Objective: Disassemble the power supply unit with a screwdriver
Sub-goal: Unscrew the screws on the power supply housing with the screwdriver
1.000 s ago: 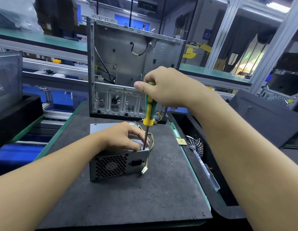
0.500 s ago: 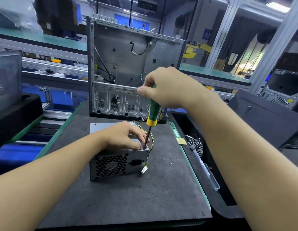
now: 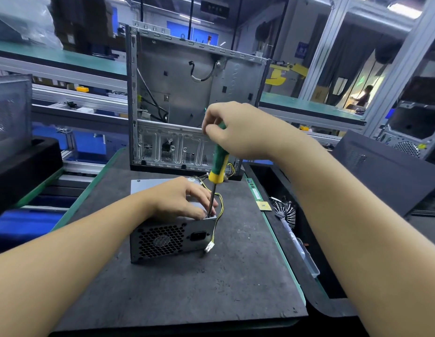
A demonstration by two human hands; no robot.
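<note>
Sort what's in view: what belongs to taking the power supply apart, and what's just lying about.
In the job: power supply unit; screwdriver, tip at its top corner; right hand gripping the handle; left hand resting on the unit.

Lying about: computer case behind; processor chip; cooler fan; memory stick; dark panel.

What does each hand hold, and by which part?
The right hand grips the screwdriver at the top of its green handle. The left hand rests on top of the power supply unit, gripping nothing.
</note>
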